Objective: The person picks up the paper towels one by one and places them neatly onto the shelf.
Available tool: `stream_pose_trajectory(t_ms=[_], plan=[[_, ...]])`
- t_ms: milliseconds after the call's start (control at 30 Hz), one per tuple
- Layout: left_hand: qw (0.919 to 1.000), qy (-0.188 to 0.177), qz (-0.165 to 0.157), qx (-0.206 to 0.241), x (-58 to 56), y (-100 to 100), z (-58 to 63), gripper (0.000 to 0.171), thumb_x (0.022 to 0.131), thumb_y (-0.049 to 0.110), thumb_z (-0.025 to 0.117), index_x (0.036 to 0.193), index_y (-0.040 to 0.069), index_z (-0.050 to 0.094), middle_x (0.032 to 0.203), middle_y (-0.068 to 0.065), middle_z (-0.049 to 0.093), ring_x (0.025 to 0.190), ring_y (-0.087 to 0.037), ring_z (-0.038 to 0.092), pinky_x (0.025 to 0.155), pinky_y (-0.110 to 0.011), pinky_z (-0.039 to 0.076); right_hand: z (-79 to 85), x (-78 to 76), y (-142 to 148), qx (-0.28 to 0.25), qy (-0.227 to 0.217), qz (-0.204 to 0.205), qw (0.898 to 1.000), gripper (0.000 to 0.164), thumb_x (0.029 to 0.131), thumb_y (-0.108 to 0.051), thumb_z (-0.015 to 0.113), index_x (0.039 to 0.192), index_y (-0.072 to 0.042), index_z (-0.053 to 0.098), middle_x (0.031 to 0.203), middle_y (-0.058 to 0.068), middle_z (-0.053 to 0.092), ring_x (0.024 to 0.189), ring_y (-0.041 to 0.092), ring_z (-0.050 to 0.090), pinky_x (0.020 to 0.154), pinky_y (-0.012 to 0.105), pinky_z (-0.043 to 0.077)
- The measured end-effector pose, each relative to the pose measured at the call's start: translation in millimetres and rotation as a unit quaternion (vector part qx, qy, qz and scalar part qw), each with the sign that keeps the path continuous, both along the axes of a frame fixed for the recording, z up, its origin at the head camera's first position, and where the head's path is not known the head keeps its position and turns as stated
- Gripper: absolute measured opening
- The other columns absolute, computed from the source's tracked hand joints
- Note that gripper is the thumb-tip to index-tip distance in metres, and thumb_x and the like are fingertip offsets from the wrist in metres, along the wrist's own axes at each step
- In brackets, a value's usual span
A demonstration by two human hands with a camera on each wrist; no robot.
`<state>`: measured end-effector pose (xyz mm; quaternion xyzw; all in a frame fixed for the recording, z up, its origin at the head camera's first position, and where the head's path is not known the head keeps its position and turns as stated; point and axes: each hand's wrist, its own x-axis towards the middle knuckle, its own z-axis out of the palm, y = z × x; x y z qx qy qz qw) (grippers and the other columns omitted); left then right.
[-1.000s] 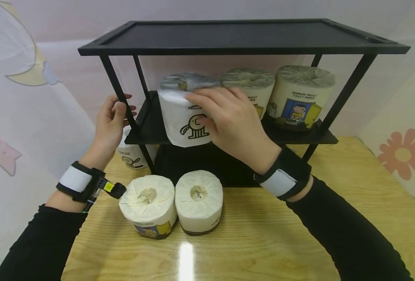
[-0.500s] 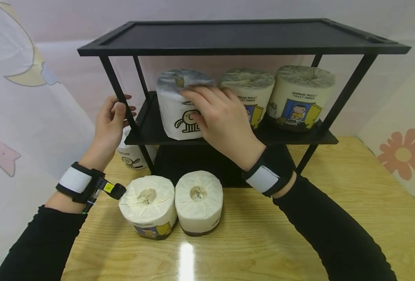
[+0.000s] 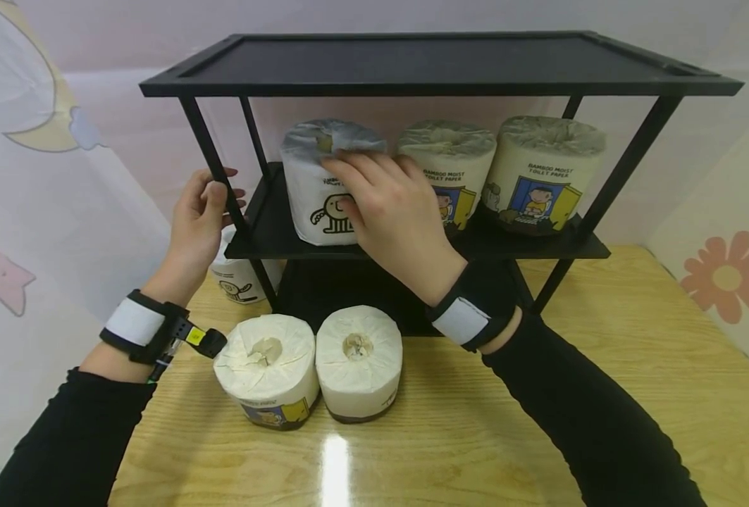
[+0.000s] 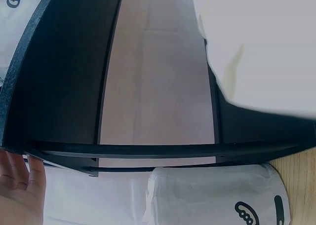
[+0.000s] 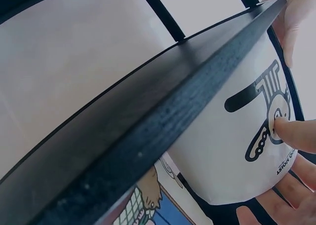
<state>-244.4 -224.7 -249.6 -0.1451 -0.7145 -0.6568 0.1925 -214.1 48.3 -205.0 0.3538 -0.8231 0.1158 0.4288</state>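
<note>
On the middle shelf (image 3: 260, 244) of a black rack, a white wrapped toilet roll (image 3: 304, 190) with a cartoon figure stands upright near the left end. My right hand (image 3: 393, 218) holds its right side, the thumb (image 5: 298, 135) on the printed front and the fingers at the side. At the rack's left front post (image 3: 201, 137), my left hand (image 3: 195, 225) grips it, thumb in front and fingers behind. Two cream toilet rolls, a middle one (image 3: 447, 158) and a right one (image 3: 542, 169), stand farther right on that shelf.
Two toilet rolls, a left one (image 3: 269, 370) and a right one (image 3: 359, 366), stand side by side on the wooden table (image 3: 475, 436) before the rack. Another white roll (image 3: 237, 278) stands left of the rack. The black top panel (image 3: 412, 63) overhangs the shelf.
The white roll has moved back and slightly left onto the middle shelf, with my right hand on it. My left hand stays on the post.
</note>
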Motion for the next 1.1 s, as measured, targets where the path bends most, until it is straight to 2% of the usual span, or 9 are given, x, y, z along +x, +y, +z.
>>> stream_pose_trajectory(t_ms=[200,333,500,867,1100], plan=[[1.0000,-0.006,-0.002,0.000,0.4,-0.3,0.1,0.052,0.083,0.055,0.058,0.122,0.021,0.060,0.108,-0.010,0.060,0.105,-0.019,0.059,0.090,-0.027,0.049,-2.9,-3.2,-5.1,0.003,0.013,-0.005,1.000,0.037,0.092,-0.007,0.068,0.129,-0.010,0.064,0.128,0.008,0.064,0.118,0.025,0.058,0.088,0.044,0.048],[0.9999,-0.010,0.004,-0.011,0.1,-0.1,0.8,0.048,0.087,0.052,0.056,0.123,0.020,0.059,0.108,-0.008,0.060,0.106,-0.019,0.058,0.091,-0.027,0.049,-4.2,-4.4,-7.5,0.004,0.018,-0.004,1.000,0.037,0.092,-0.006,0.066,0.129,-0.009,0.065,0.127,0.008,0.064,0.119,0.025,0.058,0.088,0.042,0.049],[0.9999,-0.005,0.003,-0.012,-1.9,-1.1,0.2,0.051,0.086,0.053,0.057,0.124,0.020,0.059,0.108,-0.004,0.061,0.106,-0.019,0.058,0.091,-0.026,0.049,-2.5,-3.4,-5.3,0.033,0.012,-0.009,0.999,0.038,0.096,-0.012,0.063,0.134,-0.009,0.061,0.133,0.009,0.062,0.123,0.027,0.055,0.091,0.044,0.048],[0.9999,-0.003,0.002,-0.015,-3.3,-2.8,0.3,0.053,0.085,0.055,0.059,0.124,0.020,0.060,0.109,-0.003,0.062,0.107,-0.019,0.058,0.093,-0.028,0.048,0.7,1.8,3.8,0.065,-0.049,0.004,0.997,0.051,0.098,-0.026,0.063,0.145,-0.011,0.051,0.147,0.008,0.050,0.136,0.029,0.043,0.107,0.052,0.037],[0.9995,-0.020,-0.020,-0.014,-3.3,-6.3,1.9,0.052,0.085,0.054,0.059,0.123,0.019,0.060,0.111,-0.006,0.061,0.107,-0.020,0.058,0.095,-0.028,0.049,-1.9,7.5,9.4,0.070,-0.071,0.016,0.995,0.058,0.097,-0.026,0.066,0.148,-0.010,0.045,0.153,0.010,0.042,0.141,0.029,0.037,0.112,0.050,0.032]])
